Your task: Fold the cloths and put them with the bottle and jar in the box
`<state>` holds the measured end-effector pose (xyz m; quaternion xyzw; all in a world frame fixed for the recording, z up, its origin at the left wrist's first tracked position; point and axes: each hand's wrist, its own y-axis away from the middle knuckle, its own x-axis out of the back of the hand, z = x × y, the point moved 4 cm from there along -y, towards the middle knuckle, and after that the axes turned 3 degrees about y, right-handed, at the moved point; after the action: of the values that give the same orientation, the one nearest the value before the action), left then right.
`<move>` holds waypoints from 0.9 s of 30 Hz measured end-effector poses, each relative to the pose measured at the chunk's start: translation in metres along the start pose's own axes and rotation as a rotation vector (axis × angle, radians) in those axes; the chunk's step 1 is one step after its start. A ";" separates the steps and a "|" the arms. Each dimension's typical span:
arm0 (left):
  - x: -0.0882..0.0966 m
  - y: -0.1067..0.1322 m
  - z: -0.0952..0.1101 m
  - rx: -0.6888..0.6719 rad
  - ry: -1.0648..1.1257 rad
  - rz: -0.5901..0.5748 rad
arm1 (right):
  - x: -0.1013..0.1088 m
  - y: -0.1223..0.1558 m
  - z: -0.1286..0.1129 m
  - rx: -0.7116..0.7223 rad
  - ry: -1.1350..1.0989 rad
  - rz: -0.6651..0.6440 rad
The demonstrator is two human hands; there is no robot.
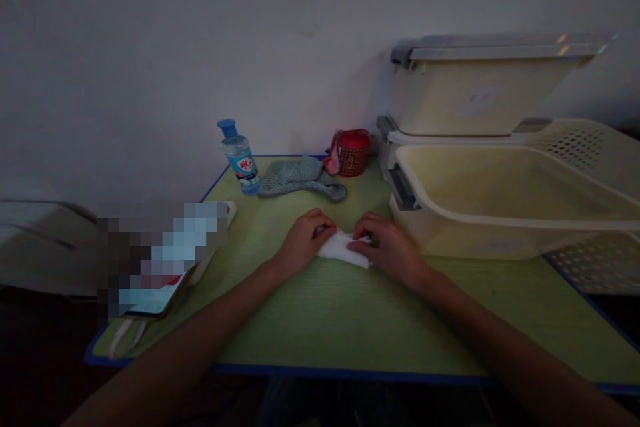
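Observation:
A small white cloth lies on the green table between my two hands. My left hand has its fingers curled down on the cloth's left end. My right hand pinches the cloth's right end, fingers pressed together on it. Both forearms reach in from the near edge of the table.
A small water bottle with a blue cap, a grey-green cloth and a red cup stand at the back. Cream plastic bins are stacked at the right. A phone and a white object lie at the left edge.

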<state>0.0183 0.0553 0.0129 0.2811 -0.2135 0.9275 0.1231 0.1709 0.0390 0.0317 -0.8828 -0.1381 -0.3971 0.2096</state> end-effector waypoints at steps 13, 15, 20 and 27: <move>0.001 0.002 0.005 0.015 -0.040 0.012 | -0.004 -0.002 0.006 -0.098 0.004 0.029; 0.002 0.002 0.003 0.055 -0.007 0.037 | -0.004 -0.002 0.005 -0.101 0.007 0.038; 0.003 0.004 0.002 0.067 0.054 0.070 | -0.007 0.000 0.003 -0.078 0.036 0.045; 0.004 0.003 0.005 -0.028 0.050 0.095 | -0.013 0.006 0.000 0.001 0.137 0.081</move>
<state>0.0163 0.0511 0.0178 0.2456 -0.2365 0.9359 0.0881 0.1653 0.0326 0.0206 -0.8582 -0.0880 -0.4479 0.2349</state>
